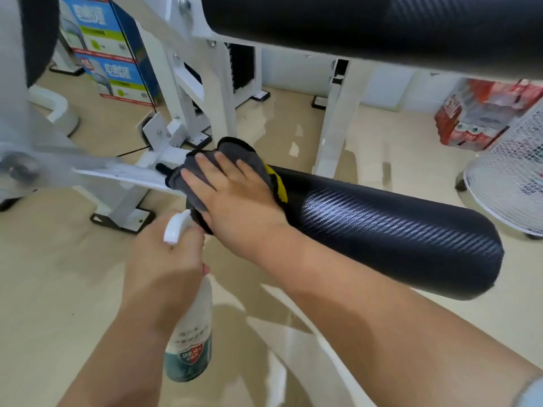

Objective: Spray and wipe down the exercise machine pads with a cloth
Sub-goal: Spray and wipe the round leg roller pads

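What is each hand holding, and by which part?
Left hand grips the white plastic spray bottle round its neck. Right hand grips nothing; flat, it presses the grey-and-yellow cloth onto the black cylindrical pad.

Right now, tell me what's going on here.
A person is cleaning a white-framed exercise machine. Their right hand presses a grey cloth with a yellow edge flat on the frame end of the lower roller pad. Their left hand grips a spray bottle by the neck, its nozzle close beside the cloth. A second black pad sits above, with neither hand on it.
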